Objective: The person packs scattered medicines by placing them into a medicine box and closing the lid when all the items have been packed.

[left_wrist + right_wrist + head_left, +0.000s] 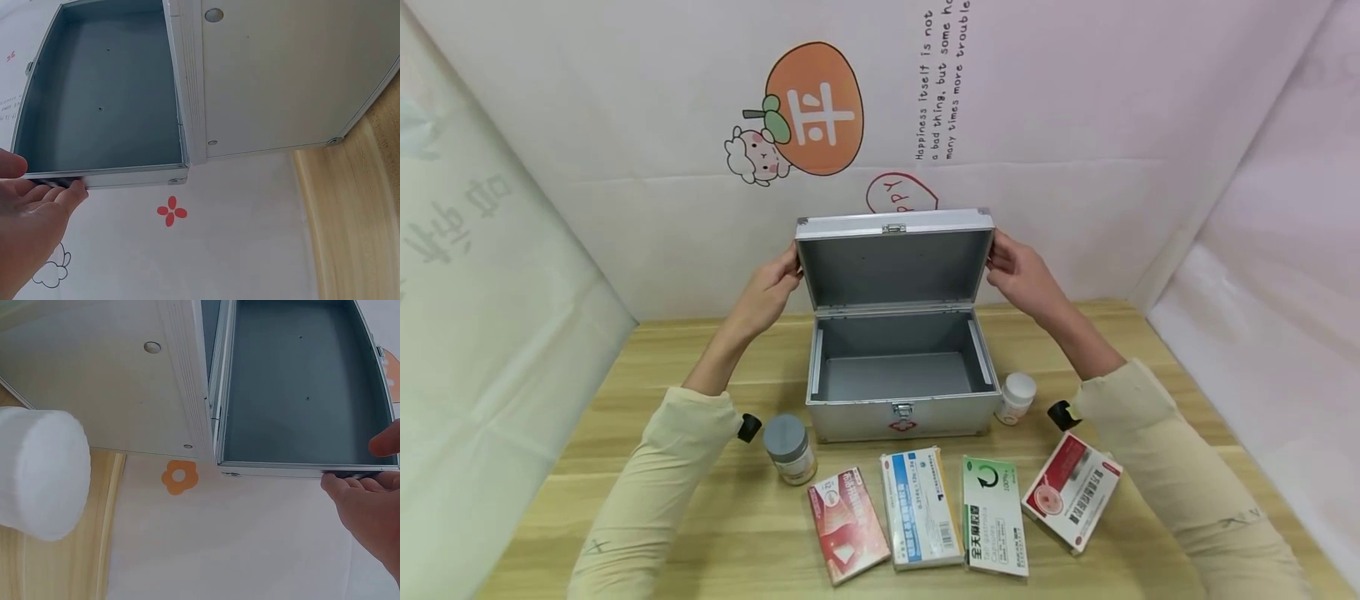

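The left hand point(766, 293) and right hand point(1024, 275) pinch opposite sides of the lid point(895, 268); below both grips stands the case point(853, 422) (a white bottle point(1017, 398) beside it).

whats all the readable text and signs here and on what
"Happiness itself is not", "a bad thing, but some ho", "many times more trouble": wall
"平": orange fruit print
"PPY", rest hidden: red outline
"全天麻胶囊", "Capsules", "100%": green-white box
Red cross: silver case
Red box, blue box, red-white box, grey-lidded bottle, white bottle: too small or blurred
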A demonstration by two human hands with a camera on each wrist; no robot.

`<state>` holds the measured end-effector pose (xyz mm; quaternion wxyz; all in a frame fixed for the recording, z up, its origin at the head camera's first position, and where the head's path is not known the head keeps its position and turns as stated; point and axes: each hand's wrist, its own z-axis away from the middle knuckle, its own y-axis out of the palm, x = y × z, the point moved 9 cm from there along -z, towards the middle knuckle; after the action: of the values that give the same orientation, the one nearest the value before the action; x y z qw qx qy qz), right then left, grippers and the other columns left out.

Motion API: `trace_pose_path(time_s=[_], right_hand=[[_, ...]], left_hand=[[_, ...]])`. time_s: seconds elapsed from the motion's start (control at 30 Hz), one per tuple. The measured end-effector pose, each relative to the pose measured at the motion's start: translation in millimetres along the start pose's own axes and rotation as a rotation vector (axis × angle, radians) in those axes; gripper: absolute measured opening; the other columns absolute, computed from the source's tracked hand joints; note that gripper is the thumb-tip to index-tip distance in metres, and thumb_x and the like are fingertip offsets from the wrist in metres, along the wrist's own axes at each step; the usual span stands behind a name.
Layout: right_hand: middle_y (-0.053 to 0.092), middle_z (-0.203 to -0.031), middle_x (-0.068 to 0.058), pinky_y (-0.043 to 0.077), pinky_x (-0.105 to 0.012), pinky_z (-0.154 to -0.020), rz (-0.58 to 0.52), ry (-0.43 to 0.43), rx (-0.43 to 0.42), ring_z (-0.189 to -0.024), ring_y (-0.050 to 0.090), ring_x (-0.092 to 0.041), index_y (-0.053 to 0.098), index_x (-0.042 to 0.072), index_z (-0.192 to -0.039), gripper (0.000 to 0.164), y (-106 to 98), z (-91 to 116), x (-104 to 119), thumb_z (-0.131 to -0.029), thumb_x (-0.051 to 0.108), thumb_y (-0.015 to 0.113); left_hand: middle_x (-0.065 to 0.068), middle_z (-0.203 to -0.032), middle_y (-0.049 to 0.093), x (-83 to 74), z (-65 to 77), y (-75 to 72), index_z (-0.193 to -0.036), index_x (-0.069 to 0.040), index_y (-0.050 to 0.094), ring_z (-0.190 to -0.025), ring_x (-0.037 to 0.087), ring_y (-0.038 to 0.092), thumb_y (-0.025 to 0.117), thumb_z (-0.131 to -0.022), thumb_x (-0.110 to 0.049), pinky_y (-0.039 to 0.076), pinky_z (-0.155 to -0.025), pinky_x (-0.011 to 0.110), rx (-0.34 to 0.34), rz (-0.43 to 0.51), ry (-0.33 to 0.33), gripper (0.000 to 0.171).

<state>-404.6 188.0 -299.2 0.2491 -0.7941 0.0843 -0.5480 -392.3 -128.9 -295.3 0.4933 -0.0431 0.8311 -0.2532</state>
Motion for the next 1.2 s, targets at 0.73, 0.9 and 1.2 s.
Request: trace_pose_path(time_s=[0.73, 0.9, 1.2], right_hand=[[0.027, -0.162, -0.019, 0.033, -0.054, -0.117, 0.01, 0.038, 0.012, -0.147, 0.034, -0.038, 0.013, 0.01, -0.16, 0.072, 1, -8, 0, -0.096, -0.002, 0.041], [0.027, -0.162, -0.019, 0.033, -0.054, -0.116, 0.016, 0.05, 0.011, -0.147, 0.034, -0.038, 0.012, 0.01, -0.16, 0.072, -2, -8, -1, -0.096, -0.003, 0.042], [0.026, -0.163, -0.019, 0.033, -0.053, -0.117, 0.004, 0.065, 0.034, -0.148, 0.033, -0.037, 0.011, 0.01, -0.161, 0.072, 2, -7, 1, -0.096, -0.004, 0.042]], left_hand=[[0.014, -0.162, 0.027, 1.4, -9.4, -5.8, -0.157, -0.004, 0.02, -0.149, 0.028, 0.031, 0.032, -0.1, 0.0, 0.032, -0.12, 0.045, 0.013, -0.06, -0.031, 0.058], [0.014, -0.163, 0.024, -4.4, -11.0, -3.7, -0.157, -0.003, 0.02, -0.15, 0.03, 0.03, 0.031, -0.1, 0.002, 0.032, -0.12, 0.046, 0.021, -0.054, -0.027, 0.059], [0.017, -0.16, 0.03, 4.5, -9.1, -5.7, -0.157, -0.006, 0.023, -0.146, 0.033, 0.037, 0.034, -0.1, 0.002, 0.037, -0.116, 0.05, -0.003, -0.083, -0.033, 0.058]])
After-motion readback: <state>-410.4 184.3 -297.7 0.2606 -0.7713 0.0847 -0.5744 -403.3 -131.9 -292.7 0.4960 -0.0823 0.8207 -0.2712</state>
